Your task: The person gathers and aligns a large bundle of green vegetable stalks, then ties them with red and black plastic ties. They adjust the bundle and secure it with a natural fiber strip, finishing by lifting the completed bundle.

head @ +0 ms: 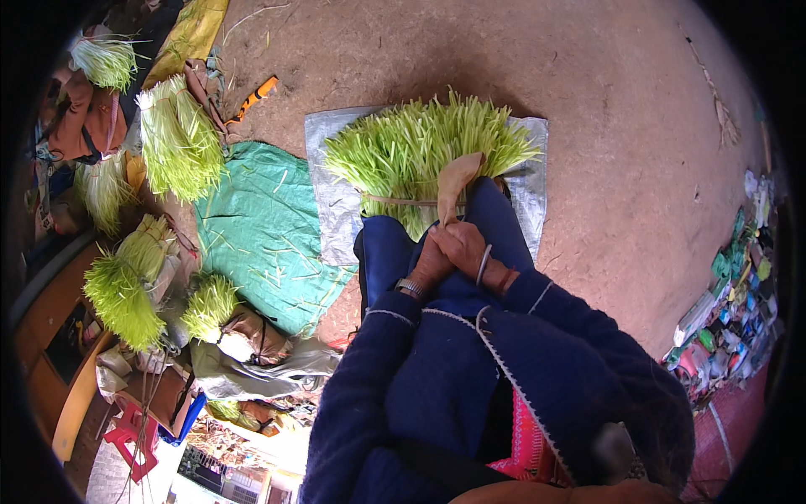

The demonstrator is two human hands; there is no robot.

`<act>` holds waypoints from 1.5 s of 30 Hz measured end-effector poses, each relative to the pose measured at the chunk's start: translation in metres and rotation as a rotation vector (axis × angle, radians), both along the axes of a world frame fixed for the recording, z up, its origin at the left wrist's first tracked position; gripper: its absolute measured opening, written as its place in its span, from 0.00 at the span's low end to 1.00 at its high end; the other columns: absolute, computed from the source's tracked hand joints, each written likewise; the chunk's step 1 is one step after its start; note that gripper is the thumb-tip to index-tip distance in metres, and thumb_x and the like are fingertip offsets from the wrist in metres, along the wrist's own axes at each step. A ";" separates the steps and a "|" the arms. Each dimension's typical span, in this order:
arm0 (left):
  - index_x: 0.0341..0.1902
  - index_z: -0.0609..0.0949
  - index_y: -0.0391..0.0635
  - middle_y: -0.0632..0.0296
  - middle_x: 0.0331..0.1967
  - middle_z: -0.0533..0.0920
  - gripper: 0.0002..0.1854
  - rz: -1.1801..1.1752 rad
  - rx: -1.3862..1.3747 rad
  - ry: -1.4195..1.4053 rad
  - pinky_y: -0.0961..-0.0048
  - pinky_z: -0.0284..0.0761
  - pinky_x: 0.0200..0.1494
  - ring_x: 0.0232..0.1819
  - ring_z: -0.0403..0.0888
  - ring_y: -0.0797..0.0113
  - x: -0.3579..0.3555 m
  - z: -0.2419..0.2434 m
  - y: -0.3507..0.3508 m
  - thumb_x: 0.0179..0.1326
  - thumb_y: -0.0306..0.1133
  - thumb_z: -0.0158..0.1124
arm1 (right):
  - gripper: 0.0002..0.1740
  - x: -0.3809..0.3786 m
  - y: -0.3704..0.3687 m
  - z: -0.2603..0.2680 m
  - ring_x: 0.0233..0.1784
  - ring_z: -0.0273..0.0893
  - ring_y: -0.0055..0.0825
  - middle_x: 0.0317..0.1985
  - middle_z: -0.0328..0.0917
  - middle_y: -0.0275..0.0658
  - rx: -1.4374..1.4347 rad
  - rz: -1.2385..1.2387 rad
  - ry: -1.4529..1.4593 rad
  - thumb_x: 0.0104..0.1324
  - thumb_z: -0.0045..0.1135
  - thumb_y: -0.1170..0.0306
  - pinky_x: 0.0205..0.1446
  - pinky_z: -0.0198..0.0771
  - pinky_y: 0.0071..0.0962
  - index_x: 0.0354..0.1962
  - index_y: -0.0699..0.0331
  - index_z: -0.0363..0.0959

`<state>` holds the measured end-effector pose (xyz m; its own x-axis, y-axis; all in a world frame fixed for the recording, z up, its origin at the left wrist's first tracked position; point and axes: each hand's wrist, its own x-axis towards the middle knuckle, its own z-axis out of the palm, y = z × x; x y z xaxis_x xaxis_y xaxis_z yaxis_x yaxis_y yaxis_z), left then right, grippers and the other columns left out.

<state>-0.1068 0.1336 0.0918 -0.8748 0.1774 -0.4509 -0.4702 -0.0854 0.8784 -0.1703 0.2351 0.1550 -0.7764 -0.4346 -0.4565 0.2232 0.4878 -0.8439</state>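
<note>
A large bundle of pale green, narrow-leaved stalks (428, 138) lies before my knees on a grey woven plastic sheet (529, 183). A thin brown band (403, 201) crosses the bundle near my knees. From its right part a wide, flat tan strip (453, 186) curves down to my hands. My left hand (431, 263) and my right hand (463, 247) are closed together on the strip's lower end, above my lap. The fingers overlap, so which hand grips more of it is hidden. A metal watch is on my left wrist and a pale bangle on my right.
Left of me lies a green woven sheet (264, 220) strewn with leaf scraps. Tied bundles of stalks (179, 138) lie beyond it. An orange-and-black striped object (255, 99) rests on the ground. A pink plastic stool (133, 441) is at lower left, mixed litter (730, 327) at right.
</note>
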 end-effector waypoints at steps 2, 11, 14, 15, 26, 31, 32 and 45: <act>0.49 0.78 0.40 0.57 0.40 0.84 0.13 0.061 0.073 -0.106 0.68 0.78 0.46 0.43 0.82 0.66 -0.007 0.004 0.000 0.62 0.28 0.65 | 0.27 -0.006 0.002 -0.009 0.34 0.78 0.56 0.28 0.78 0.57 0.000 0.021 0.034 0.69 0.49 0.52 0.39 0.71 0.45 0.25 0.69 0.78; 0.58 0.77 0.37 0.59 0.40 0.85 0.20 0.143 -0.275 -0.376 0.74 0.79 0.41 0.40 0.83 0.71 -0.019 0.029 -0.031 0.62 0.25 0.65 | 0.27 -0.028 0.048 -0.017 0.38 0.80 0.55 0.31 0.82 0.53 0.182 0.258 0.067 0.71 0.45 0.49 0.43 0.72 0.50 0.31 0.63 0.81; 0.56 0.78 0.39 0.60 0.37 0.85 0.19 0.226 -0.268 -0.362 0.78 0.76 0.35 0.35 0.82 0.73 -0.018 0.047 -0.044 0.62 0.28 0.66 | 0.28 -0.031 0.067 -0.016 0.38 0.81 0.54 0.32 0.82 0.52 0.151 0.277 -0.060 0.71 0.43 0.48 0.44 0.73 0.49 0.31 0.63 0.82; 0.54 0.79 0.40 0.61 0.34 0.85 0.17 0.240 -0.294 -0.370 0.80 0.75 0.31 0.31 0.81 0.76 -0.016 0.057 -0.044 0.61 0.27 0.65 | 0.29 -0.032 0.074 -0.016 0.38 0.81 0.54 0.32 0.83 0.52 0.152 0.320 -0.054 0.72 0.43 0.48 0.45 0.74 0.49 0.31 0.63 0.82; 0.52 0.81 0.41 0.62 0.36 0.86 0.11 0.731 -0.303 -0.387 0.81 0.75 0.36 0.35 0.83 0.76 0.040 0.146 0.060 0.68 0.27 0.61 | 0.30 -0.033 0.120 -0.016 0.32 0.80 0.55 0.25 0.80 0.53 0.084 0.548 0.067 0.72 0.45 0.48 0.39 0.73 0.49 0.24 0.65 0.78; 0.49 0.81 0.37 0.62 0.36 0.85 0.10 0.787 -0.252 -0.317 0.81 0.75 0.40 0.36 0.81 0.76 0.048 0.139 0.102 0.66 0.24 0.61 | 0.31 -0.027 0.131 -0.015 0.31 0.78 0.56 0.23 0.78 0.54 0.056 0.611 0.101 0.72 0.46 0.48 0.37 0.71 0.51 0.21 0.66 0.75; 0.50 0.81 0.36 0.62 0.36 0.85 0.10 0.791 -0.248 -0.344 0.80 0.76 0.42 0.37 0.81 0.76 0.051 0.138 0.109 0.66 0.24 0.61 | 0.31 -0.026 0.132 -0.013 0.31 0.78 0.56 0.23 0.78 0.54 0.061 0.606 0.118 0.72 0.46 0.48 0.37 0.70 0.51 0.20 0.66 0.75; 0.51 0.80 0.39 0.63 0.33 0.85 0.12 0.681 -0.119 -0.458 0.79 0.76 0.36 0.34 0.82 0.75 0.195 0.075 0.196 0.66 0.28 0.61 | 0.26 0.003 0.143 -0.043 0.26 0.76 0.47 0.20 0.74 0.48 -0.058 0.674 0.422 0.71 0.47 0.50 0.33 0.69 0.44 0.25 0.63 0.76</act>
